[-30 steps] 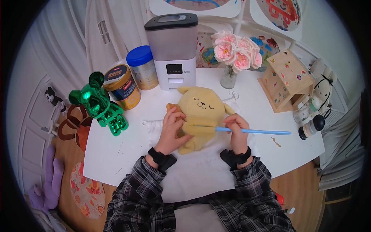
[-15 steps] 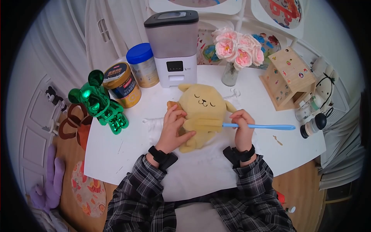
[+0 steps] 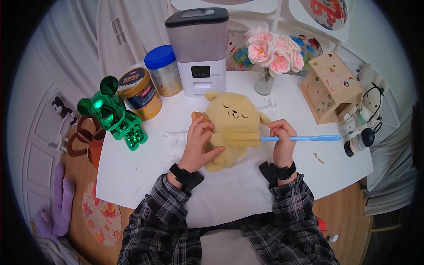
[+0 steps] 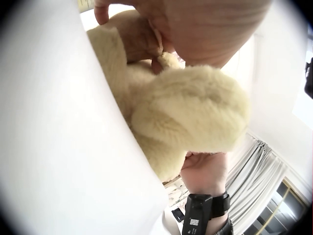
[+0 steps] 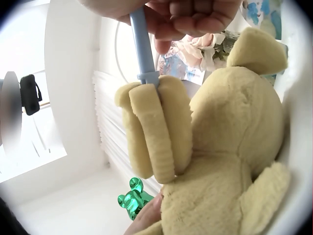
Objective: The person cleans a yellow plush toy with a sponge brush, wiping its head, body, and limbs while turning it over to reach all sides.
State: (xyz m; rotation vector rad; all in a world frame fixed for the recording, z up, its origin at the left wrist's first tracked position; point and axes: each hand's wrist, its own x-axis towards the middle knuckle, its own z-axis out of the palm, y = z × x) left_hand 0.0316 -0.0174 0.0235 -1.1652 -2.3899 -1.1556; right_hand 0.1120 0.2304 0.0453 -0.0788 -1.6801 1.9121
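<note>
A yellow plush dog [image 3: 232, 112] with closed stitched eyes lies face up on a white cloth [image 3: 229, 194]. The left hand [image 3: 197, 148] grips its side, fingers curled at the edge and thumb toward the lower body. The right hand [image 3: 283, 142] pinches the light blue handle [image 3: 316, 138] of a duster. Its pale yellow padded head [image 3: 243, 138] lies across the plush's belly. The right wrist view shows the strips of the duster head [image 5: 156, 132] beside the plush body [image 5: 210, 191]. A plush limb [image 4: 190, 110] covers part of the left wrist view.
Behind the plush stand a white dispenser [image 3: 203, 75], two tins, one a blue-lidded tin [image 3: 164, 73], and a vase [image 3: 264, 81] of pink flowers. A green bear figure [image 3: 115, 115] stands left. A wooden house [image 3: 329, 90] and a black-capped bottle [image 3: 360, 142] are right.
The right hand and the duster have shifted to the right, the duster head sliding across the plush's belly. The left hand keeps its grip in nearly the same place.
</note>
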